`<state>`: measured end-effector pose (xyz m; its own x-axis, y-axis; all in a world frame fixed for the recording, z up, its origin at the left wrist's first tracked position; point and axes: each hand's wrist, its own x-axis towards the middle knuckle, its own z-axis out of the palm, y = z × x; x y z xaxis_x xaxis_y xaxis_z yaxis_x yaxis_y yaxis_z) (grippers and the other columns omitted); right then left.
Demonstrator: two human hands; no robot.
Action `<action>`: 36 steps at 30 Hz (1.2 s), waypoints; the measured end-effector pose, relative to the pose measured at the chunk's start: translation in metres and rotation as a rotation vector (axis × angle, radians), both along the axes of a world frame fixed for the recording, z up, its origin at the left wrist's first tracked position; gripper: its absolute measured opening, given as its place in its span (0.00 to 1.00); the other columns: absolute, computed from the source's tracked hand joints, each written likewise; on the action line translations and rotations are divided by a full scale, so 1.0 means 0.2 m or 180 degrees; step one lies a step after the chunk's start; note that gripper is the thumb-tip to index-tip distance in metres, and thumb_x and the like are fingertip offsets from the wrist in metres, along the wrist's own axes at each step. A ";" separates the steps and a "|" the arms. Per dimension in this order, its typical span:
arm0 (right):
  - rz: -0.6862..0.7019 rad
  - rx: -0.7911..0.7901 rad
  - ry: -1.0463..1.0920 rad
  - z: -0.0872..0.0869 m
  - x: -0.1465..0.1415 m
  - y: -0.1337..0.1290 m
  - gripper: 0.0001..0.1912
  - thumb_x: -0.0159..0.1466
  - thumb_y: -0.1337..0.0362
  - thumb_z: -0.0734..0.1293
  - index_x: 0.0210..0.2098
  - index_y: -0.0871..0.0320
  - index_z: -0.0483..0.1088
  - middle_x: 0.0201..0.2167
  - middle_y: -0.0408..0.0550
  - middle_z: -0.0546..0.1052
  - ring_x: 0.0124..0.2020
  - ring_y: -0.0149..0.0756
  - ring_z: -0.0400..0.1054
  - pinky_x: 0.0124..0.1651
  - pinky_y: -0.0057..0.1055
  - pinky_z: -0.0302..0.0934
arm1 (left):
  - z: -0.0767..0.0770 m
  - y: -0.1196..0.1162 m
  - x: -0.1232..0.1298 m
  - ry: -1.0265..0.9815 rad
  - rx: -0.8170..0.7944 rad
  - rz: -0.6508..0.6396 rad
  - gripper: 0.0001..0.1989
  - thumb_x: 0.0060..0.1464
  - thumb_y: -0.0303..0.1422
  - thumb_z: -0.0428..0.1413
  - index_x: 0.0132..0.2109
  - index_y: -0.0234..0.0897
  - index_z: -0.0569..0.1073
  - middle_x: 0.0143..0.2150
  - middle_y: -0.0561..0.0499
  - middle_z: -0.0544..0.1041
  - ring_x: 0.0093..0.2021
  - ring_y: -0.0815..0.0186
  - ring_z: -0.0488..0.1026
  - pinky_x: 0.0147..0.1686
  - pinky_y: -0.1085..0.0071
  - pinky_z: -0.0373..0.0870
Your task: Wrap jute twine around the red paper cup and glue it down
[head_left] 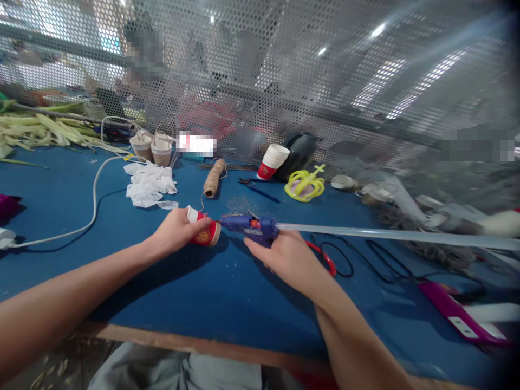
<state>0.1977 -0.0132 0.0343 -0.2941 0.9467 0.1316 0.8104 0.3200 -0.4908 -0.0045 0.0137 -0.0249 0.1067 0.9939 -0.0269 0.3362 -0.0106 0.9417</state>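
My left hand (pixel 174 230) is closed round a red paper cup (pixel 208 233) tipped on its side, its white rim pointing up and left. Some twine is wrapped about the cup's base end. A strand runs from there toward a spool of twine (pixel 214 177) lying just behind. In my right hand (pixel 290 257) is a blue hot glue gun (pixel 254 226), its nozzle right by the base of the cup. A long clear glue stick (pixel 365 232) sticks out of its back to the right.
Behind stand two twine-wrapped cups (pixel 161 149), crumpled white cloth (pixel 150 183), blue-handled pliers (pixel 262 190), stacked paper cups (pixel 274 161) and a yellow crown-shaped piece (pixel 304 186). Cables and a purple power strip (pixel 459 311) lie right. Corn husks (pixel 44 127) are far left, before a perforated metal screen (pixel 244 70).
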 end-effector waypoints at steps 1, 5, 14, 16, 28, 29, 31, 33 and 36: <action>-0.0030 -0.0092 0.0049 0.00 0.00 0.00 0.11 0.55 0.61 0.62 0.18 0.56 0.64 0.09 0.39 0.64 0.17 0.33 0.62 0.22 0.28 0.53 | 0.00 0.00 0.00 -0.0017 0.0001 -0.0006 0.19 0.42 0.46 0.54 0.19 0.36 0.59 0.17 0.58 0.58 0.19 0.74 0.51 0.18 0.75 0.46; -0.0295 -0.0637 0.0445 0.00 0.01 0.02 0.14 0.54 0.58 0.63 0.17 0.57 0.61 0.08 0.39 0.63 0.12 0.28 0.58 0.19 0.26 0.53 | -0.01 -0.01 0.00 -0.0069 -0.0036 0.0065 0.19 0.42 0.46 0.54 0.20 0.36 0.61 0.17 0.58 0.60 0.19 0.74 0.53 0.19 0.75 0.49; -0.1133 -0.0742 0.1572 -0.05 0.19 0.34 0.11 0.55 0.61 0.66 0.21 0.60 0.65 0.18 0.43 0.69 0.17 0.24 0.60 0.19 0.23 0.56 | 0.06 -0.06 0.00 -0.0592 0.0012 0.0118 0.14 0.41 0.41 0.56 0.22 0.35 0.66 0.18 0.56 0.66 0.19 0.74 0.58 0.18 0.77 0.54; -0.1221 -0.0820 0.1435 -0.09 0.22 0.43 0.14 0.57 0.61 0.65 0.18 0.60 0.64 0.17 0.44 0.69 0.16 0.24 0.60 0.19 0.23 0.55 | 0.07 -0.07 0.00 -0.0689 0.0099 0.0101 0.13 0.41 0.41 0.57 0.24 0.34 0.67 0.19 0.54 0.68 0.20 0.73 0.61 0.20 0.76 0.57; -0.1469 -0.0264 0.0330 -0.19 0.25 0.60 0.15 0.54 0.59 0.67 0.15 0.58 0.64 0.12 0.47 0.66 0.24 0.36 0.66 0.26 0.30 0.55 | 0.04 -0.14 -0.01 -0.0254 0.0465 -0.0086 0.14 0.44 0.40 0.56 0.27 0.31 0.72 0.21 0.53 0.70 0.21 0.72 0.62 0.22 0.76 0.60; -0.1458 -0.0178 0.0260 -0.17 0.23 0.58 0.15 0.54 0.59 0.67 0.15 0.58 0.64 0.14 0.48 0.67 0.27 0.38 0.67 0.28 0.30 0.55 | 0.04 -0.14 -0.01 -0.0213 0.0491 -0.0110 0.14 0.45 0.40 0.56 0.27 0.31 0.72 0.21 0.53 0.69 0.21 0.72 0.61 0.21 0.76 0.59; -0.1328 -0.0027 0.0179 -0.13 0.18 0.53 0.16 0.56 0.57 0.65 0.17 0.59 0.66 0.19 0.50 0.70 0.31 0.39 0.67 0.31 0.31 0.55 | 0.04 -0.14 -0.01 -0.0134 0.0575 -0.0159 0.14 0.46 0.40 0.55 0.27 0.31 0.72 0.21 0.53 0.69 0.21 0.72 0.61 0.21 0.76 0.59; -0.1079 -0.0051 0.0157 -0.09 0.11 0.45 0.18 0.57 0.54 0.64 0.18 0.60 0.68 0.20 0.50 0.70 0.30 0.38 0.66 0.33 0.32 0.55 | 0.05 -0.15 0.00 -0.0008 0.0694 -0.0190 0.14 0.46 0.40 0.55 0.26 0.31 0.71 0.21 0.53 0.68 0.21 0.72 0.60 0.21 0.76 0.58; -0.0095 -0.0708 0.0613 -0.07 -0.02 0.30 0.25 0.60 0.46 0.57 0.24 0.59 0.73 0.23 0.47 0.74 0.28 0.33 0.67 0.33 0.30 0.57 | 0.05 -0.16 0.00 0.0247 0.0953 -0.0320 0.14 0.48 0.40 0.54 0.26 0.32 0.72 0.20 0.53 0.68 0.20 0.72 0.60 0.20 0.76 0.57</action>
